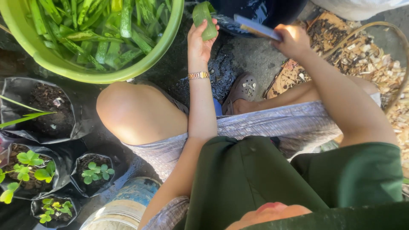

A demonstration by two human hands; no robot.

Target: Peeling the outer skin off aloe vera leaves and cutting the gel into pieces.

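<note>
My left hand [199, 39] grips a short green leaf piece [203, 19], thick and glossy, held up above the wet ground. A gold bracelet sits on that wrist. My right hand [294, 40] holds a flat knife blade [255, 27] that points left toward the leaf piece, a small gap apart from it. A large green plastic basin [157, 55] at the upper left is full of several long green leaves [98, 30]. I am seated, knees apart, in a green shirt.
Black grow bags with soil and small green seedlings [96, 172] stand at the lower left. A blue-and-white bucket [128, 204] sits below my left knee. A woven basket with wood shavings and scraps [370, 59] lies at the right. My grey clog [242, 89] rests on wet concrete.
</note>
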